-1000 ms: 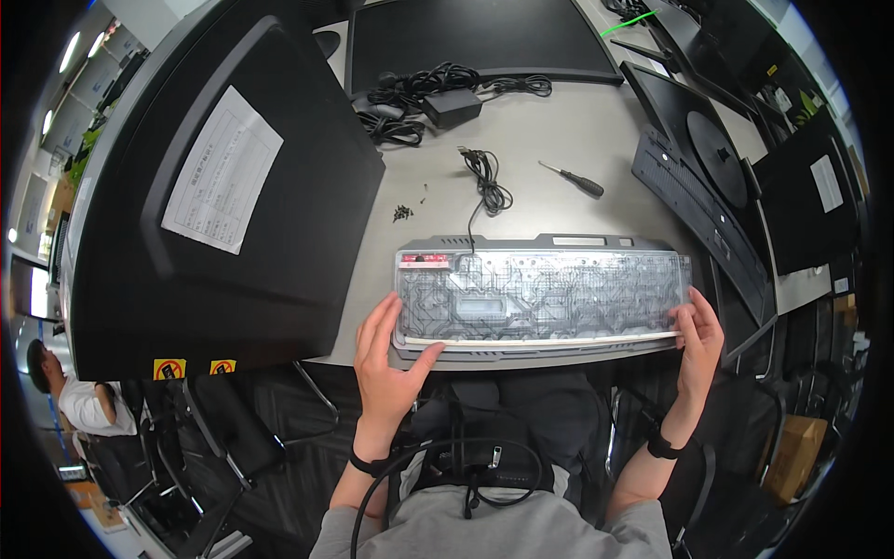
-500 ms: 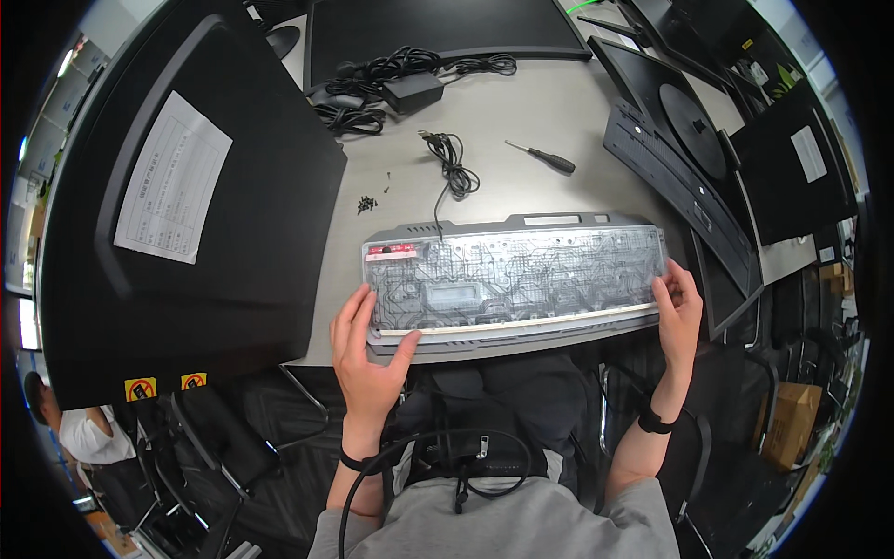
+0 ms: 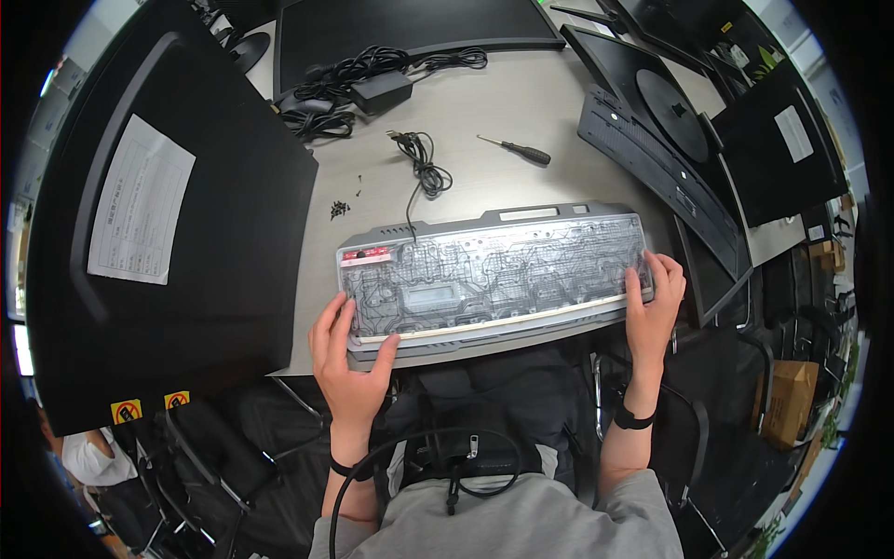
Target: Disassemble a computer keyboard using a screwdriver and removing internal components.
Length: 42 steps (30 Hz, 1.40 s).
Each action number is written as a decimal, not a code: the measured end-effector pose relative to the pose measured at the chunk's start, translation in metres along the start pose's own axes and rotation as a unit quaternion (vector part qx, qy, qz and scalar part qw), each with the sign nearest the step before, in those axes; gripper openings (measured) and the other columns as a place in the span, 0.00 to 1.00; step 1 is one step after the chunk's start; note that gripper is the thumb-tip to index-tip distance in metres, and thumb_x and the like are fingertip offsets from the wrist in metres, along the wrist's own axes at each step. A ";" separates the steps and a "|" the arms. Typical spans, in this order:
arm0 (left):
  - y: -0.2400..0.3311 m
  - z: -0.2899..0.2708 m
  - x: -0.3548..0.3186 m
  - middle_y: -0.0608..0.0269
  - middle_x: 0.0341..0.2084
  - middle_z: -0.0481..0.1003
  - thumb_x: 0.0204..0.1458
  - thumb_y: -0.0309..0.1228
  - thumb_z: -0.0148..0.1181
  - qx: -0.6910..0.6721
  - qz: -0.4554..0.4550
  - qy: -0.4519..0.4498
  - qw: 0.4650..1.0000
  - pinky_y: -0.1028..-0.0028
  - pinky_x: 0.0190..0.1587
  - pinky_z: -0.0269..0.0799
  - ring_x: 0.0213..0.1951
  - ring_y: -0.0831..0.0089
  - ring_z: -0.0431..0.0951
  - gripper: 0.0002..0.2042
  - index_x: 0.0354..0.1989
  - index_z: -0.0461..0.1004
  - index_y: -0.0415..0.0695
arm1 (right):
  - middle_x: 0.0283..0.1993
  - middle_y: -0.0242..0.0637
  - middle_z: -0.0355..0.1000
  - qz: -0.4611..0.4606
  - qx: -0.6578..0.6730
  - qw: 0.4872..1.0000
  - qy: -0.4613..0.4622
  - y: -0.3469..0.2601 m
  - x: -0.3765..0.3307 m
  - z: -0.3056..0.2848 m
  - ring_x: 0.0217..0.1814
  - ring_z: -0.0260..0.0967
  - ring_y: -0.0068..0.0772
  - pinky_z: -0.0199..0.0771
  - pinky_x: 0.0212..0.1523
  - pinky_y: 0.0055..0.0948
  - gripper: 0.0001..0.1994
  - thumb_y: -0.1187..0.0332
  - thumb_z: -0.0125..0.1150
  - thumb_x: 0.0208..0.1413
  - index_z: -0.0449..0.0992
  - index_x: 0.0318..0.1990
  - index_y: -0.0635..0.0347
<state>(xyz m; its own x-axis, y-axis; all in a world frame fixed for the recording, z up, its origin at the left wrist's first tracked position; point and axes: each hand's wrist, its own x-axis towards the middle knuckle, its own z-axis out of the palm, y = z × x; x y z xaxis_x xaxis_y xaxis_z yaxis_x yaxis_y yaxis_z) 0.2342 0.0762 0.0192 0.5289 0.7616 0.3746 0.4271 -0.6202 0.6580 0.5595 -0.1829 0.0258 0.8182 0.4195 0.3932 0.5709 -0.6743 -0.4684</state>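
Note:
An opened keyboard (image 3: 521,270) lies underside up near the desk's front edge. A clear membrane sheet with dark circuit traces covers its grey frame, and a small red circuit board (image 3: 366,254) sits at its upper left. My left hand (image 3: 352,361) grips the left end, its thumb on the front edge and its fingers along the side. At the right end, my right hand (image 3: 657,303) holds on with its thumb over the sheet and its fingers round the side. From the keyboard's far edge runs a bundled black cable (image 3: 430,177).
Small dark screws (image 3: 340,211) lie beyond the keyboard's left end. Farther back is a screwdriver (image 3: 526,154). A dark panel (image 3: 652,163) leans on a monitor at the right. A power adapter (image 3: 382,93) with cords sits behind, and a large black case (image 3: 223,233) stands left.
The whole view has shifted, so the desk and everything on it appear farther left. Both hands stay at the keyboard's ends, with the right thumb slightly farther in over the sheet.

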 end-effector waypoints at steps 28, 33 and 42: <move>0.040 0.019 0.046 0.45 0.76 0.69 0.52 0.40 0.82 0.057 0.163 -0.158 0.972 0.45 0.77 0.62 0.76 0.41 0.68 0.39 0.71 0.75 0.37 | 0.83 0.51 0.64 -0.277 0.032 0.935 -0.220 -0.088 0.018 0.020 0.87 0.57 0.59 0.53 0.84 0.62 0.33 0.47 0.69 0.68 0.76 0.72 0.60; 0.044 0.033 0.056 0.47 0.77 0.69 0.54 0.44 0.80 0.065 0.157 -0.192 0.967 0.45 0.78 0.59 0.77 0.41 0.67 0.39 0.72 0.76 0.39 | 0.84 0.51 0.62 -0.291 0.037 0.923 -0.248 -0.091 0.023 0.035 0.88 0.55 0.57 0.54 0.84 0.62 0.37 0.44 0.67 0.69 0.73 0.76 0.58; 0.043 0.034 0.057 0.47 0.75 0.72 0.51 0.43 0.81 0.056 0.140 -0.193 0.970 0.45 0.77 0.63 0.75 0.43 0.70 0.38 0.70 0.78 0.41 | 0.86 0.42 0.62 -0.302 0.030 0.917 -0.258 -0.087 0.024 0.036 0.89 0.55 0.54 0.53 0.84 0.61 0.36 0.44 0.68 0.68 0.73 0.76 0.55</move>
<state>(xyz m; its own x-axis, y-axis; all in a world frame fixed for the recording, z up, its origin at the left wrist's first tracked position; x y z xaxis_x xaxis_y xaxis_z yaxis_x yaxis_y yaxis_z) 0.3078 0.0866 0.0470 0.8614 0.4471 0.2409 0.2935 -0.8254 0.4823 0.5315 -0.0921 0.0474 0.2654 0.9479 0.1761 0.9211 -0.1954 -0.3368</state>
